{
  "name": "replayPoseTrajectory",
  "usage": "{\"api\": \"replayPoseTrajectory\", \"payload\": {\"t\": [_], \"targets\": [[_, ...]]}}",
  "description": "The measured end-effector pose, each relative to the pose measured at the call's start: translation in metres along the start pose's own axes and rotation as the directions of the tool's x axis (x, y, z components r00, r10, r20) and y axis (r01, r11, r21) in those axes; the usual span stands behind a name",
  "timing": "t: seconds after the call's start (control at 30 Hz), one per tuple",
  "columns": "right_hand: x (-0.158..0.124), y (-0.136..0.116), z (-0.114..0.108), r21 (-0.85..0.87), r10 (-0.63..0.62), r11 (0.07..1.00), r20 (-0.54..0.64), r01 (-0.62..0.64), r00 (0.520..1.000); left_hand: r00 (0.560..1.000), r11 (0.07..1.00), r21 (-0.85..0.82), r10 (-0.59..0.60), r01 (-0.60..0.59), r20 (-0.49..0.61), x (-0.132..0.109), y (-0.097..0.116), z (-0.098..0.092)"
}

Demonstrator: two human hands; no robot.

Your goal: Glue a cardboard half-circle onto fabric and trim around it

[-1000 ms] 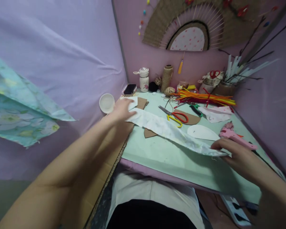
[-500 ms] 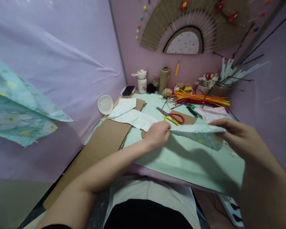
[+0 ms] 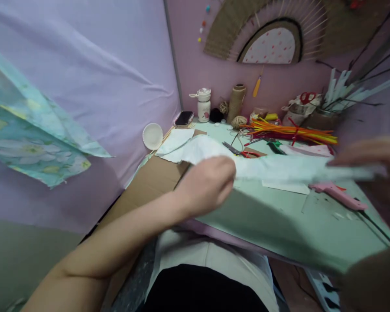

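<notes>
A long pale fabric strip [image 3: 279, 168], white to light mint, stretches level across the table between my hands. My left hand [image 3: 211, 182] is closed in a fist-like pinch on the strip near its middle; the fingertips are turned away from view. At the strip's right end, my right hand [image 3: 370, 154] is smeared by motion, with its fingers over the cloth and the end held up. Left of my left hand, more of the cloth [image 3: 195, 147] lies folded over cardboard. Scissors [image 3: 237, 150] with red handles lie partly behind the strip. A pink glue gun [image 3: 339, 196] rests below its right part.
Brown cardboard [image 3: 146, 182] lies along the left side. Toward the back are a phone [image 3: 184, 118], white bottle [image 3: 204, 106], twine spool [image 3: 236, 103] and orange-yellow pipe cleaners [image 3: 289, 130]. A white cup [image 3: 152, 136] is at the left wall. Floral cloth [image 3: 35, 147] hangs left.
My right hand has moved right and nearer, and the strip is drawn out longer and flatter. The glue gun has come into sight. The view has shifted.
</notes>
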State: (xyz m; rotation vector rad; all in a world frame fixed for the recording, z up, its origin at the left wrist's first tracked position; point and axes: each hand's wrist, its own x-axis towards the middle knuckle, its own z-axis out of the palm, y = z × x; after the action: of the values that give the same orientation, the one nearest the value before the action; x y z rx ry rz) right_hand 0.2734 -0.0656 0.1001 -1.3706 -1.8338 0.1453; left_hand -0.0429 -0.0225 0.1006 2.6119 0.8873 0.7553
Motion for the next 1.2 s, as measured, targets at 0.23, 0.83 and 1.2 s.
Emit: {"api": "replayPoseTrajectory", "payload": {"t": [0.23, 0.83, 1.2], "targets": [[-0.098, 0.034, 0.030, -0.085, -0.140, 0.981, 0.297, 0.172, 0.945, 0.916, 0.998, -0.045, -0.018, 0.039, 0.400, -0.076, -0.009, 0.104], [0.022, -0.048, 0.175, -0.025, -0.368, 0.912, 0.394, 0.410, 0.842, 0.504, -0.364, -0.876, -0.718, 0.315, 0.480, -0.073, -0.021, 0.080], [0.012, 0.115, 0.079, -0.554, 0.357, 0.820, 0.300, -0.143, 0.885, 0.654, 0.408, -0.695, -0.747, 0.592, 0.119, -0.072, -0.042, 0.084]]}}
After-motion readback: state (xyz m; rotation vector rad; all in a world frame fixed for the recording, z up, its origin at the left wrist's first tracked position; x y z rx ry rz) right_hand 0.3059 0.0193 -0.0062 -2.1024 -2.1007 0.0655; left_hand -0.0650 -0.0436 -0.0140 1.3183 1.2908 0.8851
